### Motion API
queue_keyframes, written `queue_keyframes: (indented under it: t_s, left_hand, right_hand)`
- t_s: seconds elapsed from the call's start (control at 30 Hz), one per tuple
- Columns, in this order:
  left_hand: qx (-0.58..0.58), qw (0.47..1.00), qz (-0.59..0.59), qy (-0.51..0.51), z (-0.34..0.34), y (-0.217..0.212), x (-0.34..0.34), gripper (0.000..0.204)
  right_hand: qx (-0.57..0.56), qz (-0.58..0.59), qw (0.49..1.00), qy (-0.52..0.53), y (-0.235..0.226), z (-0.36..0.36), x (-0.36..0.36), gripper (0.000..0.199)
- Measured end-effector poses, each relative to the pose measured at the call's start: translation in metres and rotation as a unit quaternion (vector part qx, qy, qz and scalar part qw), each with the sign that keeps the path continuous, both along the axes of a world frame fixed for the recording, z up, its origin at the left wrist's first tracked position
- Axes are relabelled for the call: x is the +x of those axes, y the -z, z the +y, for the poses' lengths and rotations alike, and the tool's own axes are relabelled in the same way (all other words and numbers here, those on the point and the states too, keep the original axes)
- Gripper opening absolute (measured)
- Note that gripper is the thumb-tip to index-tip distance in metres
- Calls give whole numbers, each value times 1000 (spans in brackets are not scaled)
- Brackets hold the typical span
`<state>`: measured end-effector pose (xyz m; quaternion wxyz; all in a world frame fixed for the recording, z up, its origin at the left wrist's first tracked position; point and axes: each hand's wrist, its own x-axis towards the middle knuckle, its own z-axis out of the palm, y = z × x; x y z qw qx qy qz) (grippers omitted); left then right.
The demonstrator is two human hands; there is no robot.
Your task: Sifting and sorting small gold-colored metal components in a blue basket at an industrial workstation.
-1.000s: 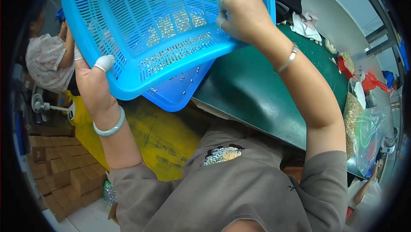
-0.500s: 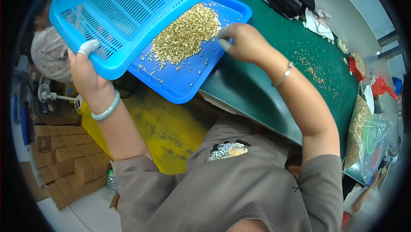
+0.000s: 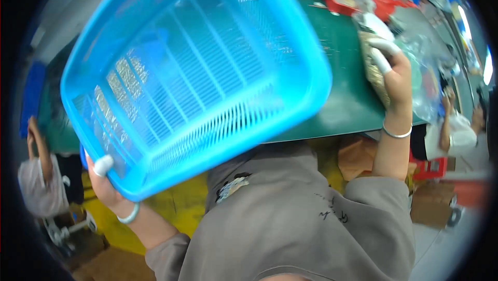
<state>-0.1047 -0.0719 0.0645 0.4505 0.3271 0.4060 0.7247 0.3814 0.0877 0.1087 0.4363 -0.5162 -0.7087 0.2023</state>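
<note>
Gripping the tilted blue basket (image 3: 197, 73) rim, the left hand (image 3: 106, 185) lifts it clear; the right hand (image 3: 397, 81) fingers clasp a clear bag (image 3: 420, 73) of brass parts.

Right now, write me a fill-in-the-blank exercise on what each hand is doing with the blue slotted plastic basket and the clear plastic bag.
1. The left hand grips the rim of the blue slotted plastic basket with its ____ over the edge.
2. The right hand rests on a clear plastic bag of small ____-coloured pieces.
3. The bag lies on the ____ table top.
4. Each wrist wears a ____.

Missing words: thumb; gold; green; bangle
</note>
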Motion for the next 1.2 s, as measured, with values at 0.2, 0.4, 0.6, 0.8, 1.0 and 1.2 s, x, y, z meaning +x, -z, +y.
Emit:
queue_keyframes:
  t_s: [0.2, 0.4, 0.6, 0.8, 1.0, 1.2]
  left_hand:
    - [-68, 989, 24, 128, 42, 26, 78, 67]
    - [-104, 978, 11, 181, 68, 25, 139, 69]
    - [-114, 978, 8, 172, 71, 17, 163, 68]
    - [-118, 979, 12, 168, 79, 12, 174, 66]
    - [-131, 976, 23, 171, 81, 13, 172, 67]
    - [-130, 975, 17, 181, 84, 14, 170, 69]
  right_hand:
    - [129, 11, 953, 272, -35, -17, 195, 28]
    - [-115, -236, 884, 387, -17, 44, 289, 54]
    - [-337, -147, 848, 382, -18, 86, 285, 45]
    - [-296, 304, 866, 266, 17, 103, 337, 36]
    - [-227, 136, 924, 276, -23, 78, 275, 38]
    - [40, -364, 834, 412, -8, 84, 286, 40]
